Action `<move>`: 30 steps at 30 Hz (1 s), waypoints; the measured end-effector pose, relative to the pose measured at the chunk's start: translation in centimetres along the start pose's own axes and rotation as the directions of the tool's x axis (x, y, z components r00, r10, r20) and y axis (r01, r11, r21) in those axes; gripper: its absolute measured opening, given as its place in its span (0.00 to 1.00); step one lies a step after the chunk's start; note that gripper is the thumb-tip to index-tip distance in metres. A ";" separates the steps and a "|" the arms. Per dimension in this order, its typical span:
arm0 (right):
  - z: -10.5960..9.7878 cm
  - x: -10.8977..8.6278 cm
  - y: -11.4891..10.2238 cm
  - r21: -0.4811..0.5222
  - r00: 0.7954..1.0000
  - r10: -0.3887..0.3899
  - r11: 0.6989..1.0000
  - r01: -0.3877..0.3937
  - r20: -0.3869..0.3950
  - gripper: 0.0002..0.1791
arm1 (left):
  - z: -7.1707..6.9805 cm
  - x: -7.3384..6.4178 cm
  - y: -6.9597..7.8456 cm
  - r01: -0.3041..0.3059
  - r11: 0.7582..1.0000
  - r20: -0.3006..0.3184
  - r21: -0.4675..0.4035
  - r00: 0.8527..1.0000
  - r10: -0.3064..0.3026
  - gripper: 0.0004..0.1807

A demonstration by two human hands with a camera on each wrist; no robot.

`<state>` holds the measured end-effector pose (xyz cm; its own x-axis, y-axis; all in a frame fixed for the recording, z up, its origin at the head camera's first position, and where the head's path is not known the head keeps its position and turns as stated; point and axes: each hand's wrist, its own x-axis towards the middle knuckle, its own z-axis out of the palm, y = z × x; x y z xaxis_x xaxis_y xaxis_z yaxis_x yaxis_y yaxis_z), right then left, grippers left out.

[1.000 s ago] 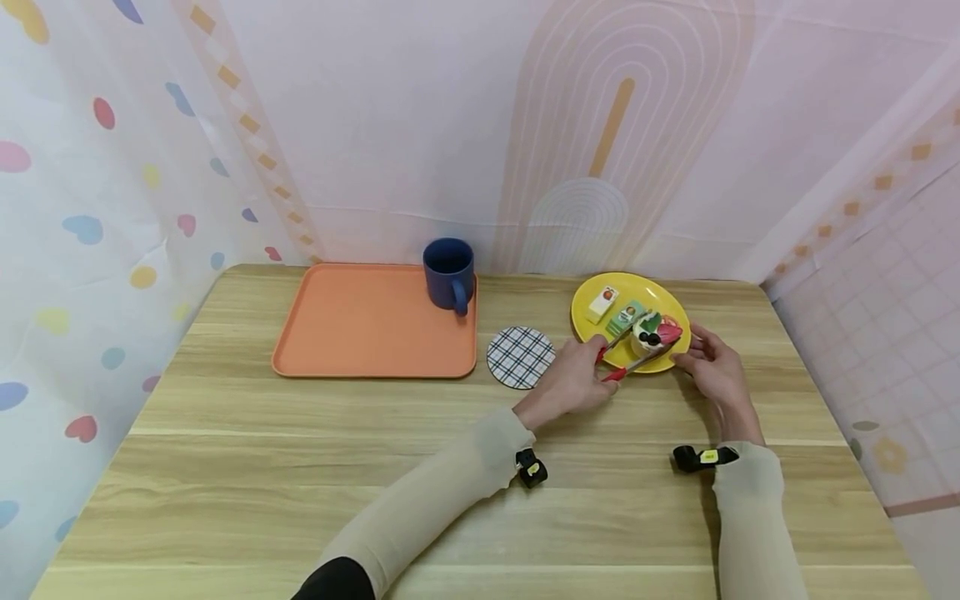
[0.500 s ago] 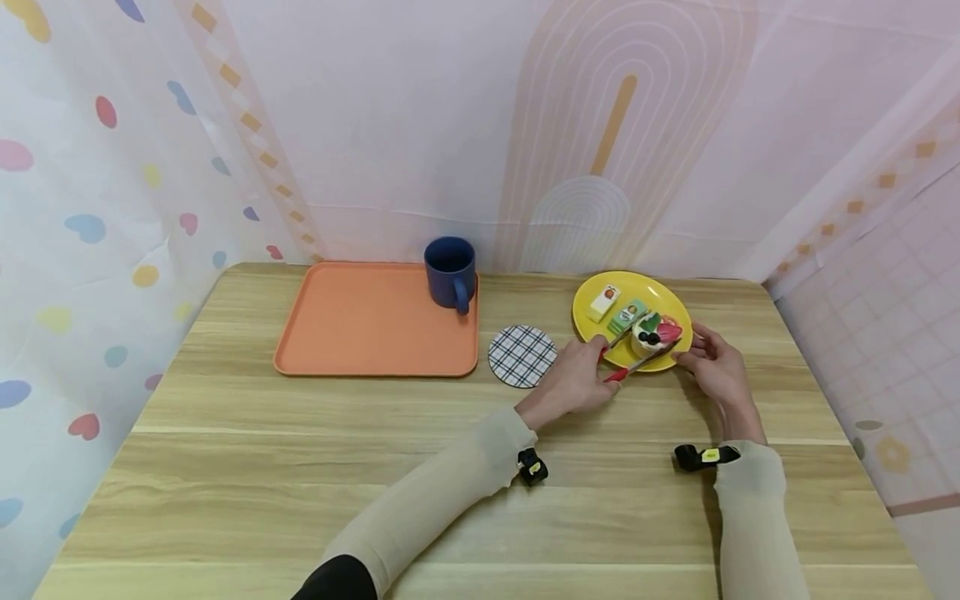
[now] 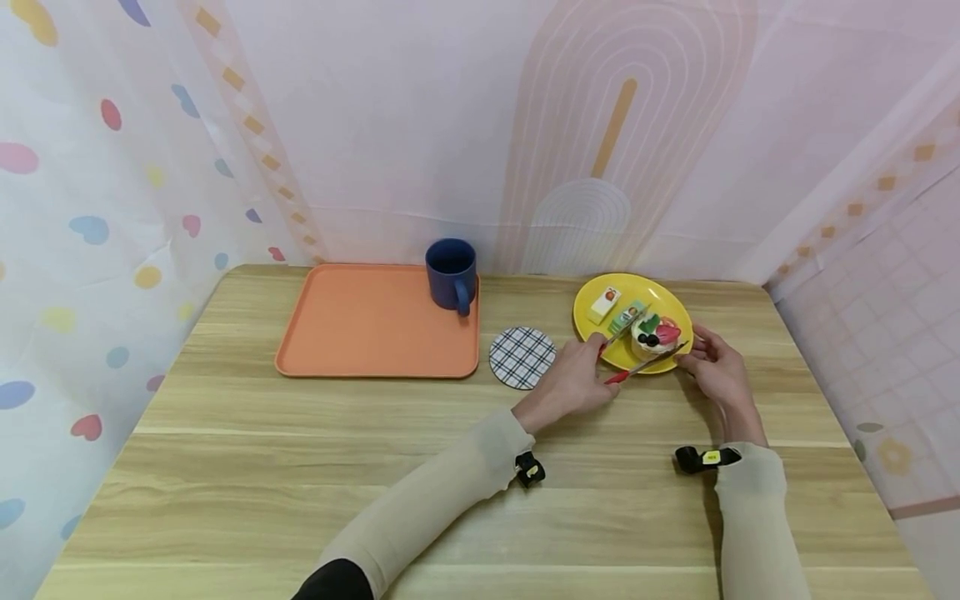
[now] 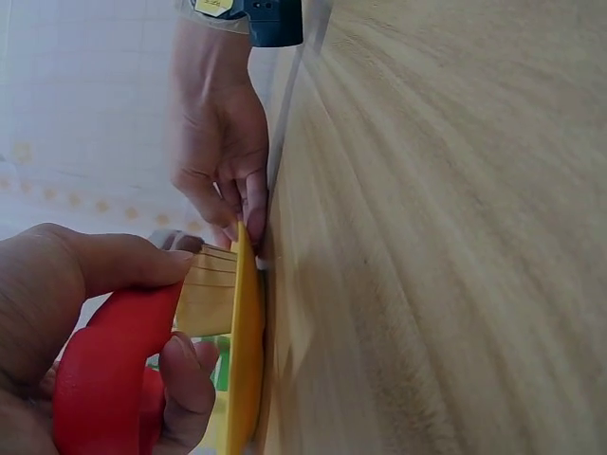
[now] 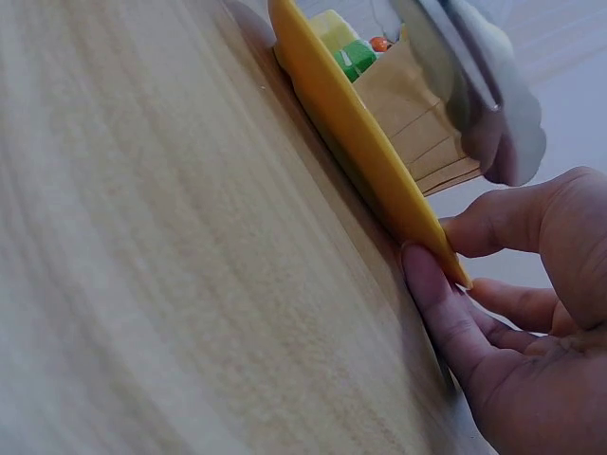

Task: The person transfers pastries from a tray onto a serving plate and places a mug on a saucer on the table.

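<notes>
In the head view my left hand point(image 3: 572, 375) grips red-handled metal tongs point(image 3: 627, 375), whose arms stand on either side of a small fruit-topped cake point(image 3: 655, 335). This cake sits at the near right of a yellow plate point(image 3: 637, 282). Its pleated side shows in the right wrist view beside a scalloped metal tong end point(image 5: 503, 123). My right hand point(image 3: 718, 373) pinches the plate's right rim between thumb and fingers. Two small boxes, one white and yellow point(image 3: 603, 305) and one green point(image 3: 626, 317), lie on the plate. Whether the tongs touch the cake I cannot tell.
A round checked coaster point(image 3: 522, 358) lies left of the plate, beside my left wrist. Farther left is an orange tray point(image 3: 375, 325) with a dark blue mug point(image 3: 450, 275) at its back right corner. A printed cloth point(image 3: 420, 150) hangs behind the wooden table point(image 3: 262, 467).
The tong arms have spread slightly apart around the cake. Both hands have stayed nearly in place, and the plate has not moved.
</notes>
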<state>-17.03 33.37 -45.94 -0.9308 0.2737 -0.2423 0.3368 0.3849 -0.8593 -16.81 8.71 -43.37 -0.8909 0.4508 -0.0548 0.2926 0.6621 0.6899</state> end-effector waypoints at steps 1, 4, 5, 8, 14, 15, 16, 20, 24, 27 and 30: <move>0.0 0.0 0.0 0.001 1.000 0.001 1.000 -0.001 -0.001 0.41 | 0.0 -0.1 0.0 -0.002 1.000 -0.003 -0.002 1.000 0.002 0.36; 0.0 0.0 0.1 -0.002 1.000 0.002 1.000 -0.002 -0.003 0.41 | -0.2 -0.3 -0.1 -0.013 1.000 -0.019 0.000 1.000 0.013 0.36; 0.1 0.0 0.1 -0.001 1.000 0.002 1.000 -0.002 -0.003 0.41 | -0.2 -0.4 -0.2 -0.018 1.000 -0.023 0.001 1.000 0.018 0.36; 0.1 0.0 0.1 0.000 1.000 0.007 1.000 -0.007 -0.006 0.41 | -0.4 -0.7 -0.4 -0.030 1.000 -0.036 -0.005 0.999 0.030 0.35; 0.0 0.1 0.1 0.005 1.000 0.019 1.000 -0.019 -0.001 0.42 | -0.8 -1.3 -0.9 -0.019 1.000 -0.064 -0.018 0.998 0.018 0.31; -0.1 0.1 0.1 0.004 1.000 0.019 1.000 -0.019 0.000 0.42 | -0.8 -1.3 -0.9 -0.019 1.000 -0.069 -0.023 0.997 0.017 0.31; -0.1 0.2 0.1 0.006 1.000 0.017 1.000 -0.017 0.002 0.42 | -0.9 -1.4 -1.0 -0.018 0.999 -0.070 -0.032 0.997 0.016 0.31; -0.1 0.2 0.2 0.005 1.000 0.008 1.000 -0.008 0.002 0.42 | -1.0 -1.7 -1.3 -0.016 0.998 -0.076 -0.065 0.997 0.011 0.35; -0.2 0.3 0.3 -0.001 1.000 0.003 1.000 -0.003 0.001 0.41 | -1.1 -2.0 -1.4 -0.010 0.998 -0.092 -0.061 0.996 0.005 0.37; -0.1 0.3 0.4 0.000 1.000 0.001 1.000 -0.001 0.000 0.41 | -1.3 -2.3 -1.7 -0.007 0.997 -0.103 -0.076 0.995 -0.001 0.36; -0.1 0.4 0.5 0.004 1.000 0.002 1.000 -0.002 -0.002 0.41 | -1.5 -2.7 -2.1 -0.005 0.994 -0.112 -0.106 0.994 -0.007 0.35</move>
<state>-17.20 33.71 -46.38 -0.9298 0.2761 -0.2433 0.3383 0.3811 -0.8604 -15.51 5.17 -43.58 -0.9263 0.3763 0.0216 0.2586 0.5929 0.7626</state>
